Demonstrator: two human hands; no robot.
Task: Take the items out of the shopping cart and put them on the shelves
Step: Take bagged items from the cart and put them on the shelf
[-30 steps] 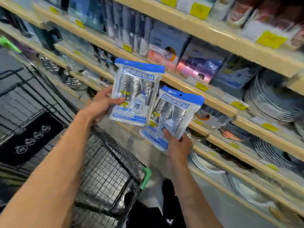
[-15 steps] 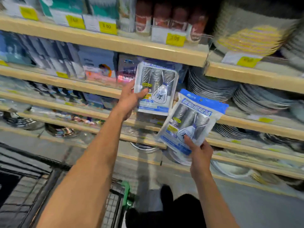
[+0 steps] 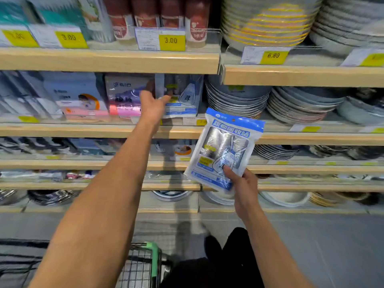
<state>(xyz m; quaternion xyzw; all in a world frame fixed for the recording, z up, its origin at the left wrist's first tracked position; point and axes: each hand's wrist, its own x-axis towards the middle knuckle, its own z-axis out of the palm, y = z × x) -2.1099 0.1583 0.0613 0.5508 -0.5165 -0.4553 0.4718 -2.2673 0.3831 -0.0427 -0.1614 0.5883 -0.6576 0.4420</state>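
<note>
My left hand reaches into the second shelf and pinches the left edge of a blue-and-white packet of silver rolls. That packet stands upright on the shelf beside a stack of plates. My right hand grips a second, matching packet by its lower corner. It hangs tilted in front of the lower shelves. Only the shopping cart's wire corner with green trim shows, at the bottom edge.
Boxed goods fill the second shelf left of the placed packet. Stacked plates sit close on its right. Red-labelled bottles and bowls stand on the shelf above. Yellow price tags line the shelf edges. Grey floor lies below.
My left hand has pushed its packet further back onto the second shelf, under the shelf above. The right hand and its packet have stayed in front, slightly lower right.
</note>
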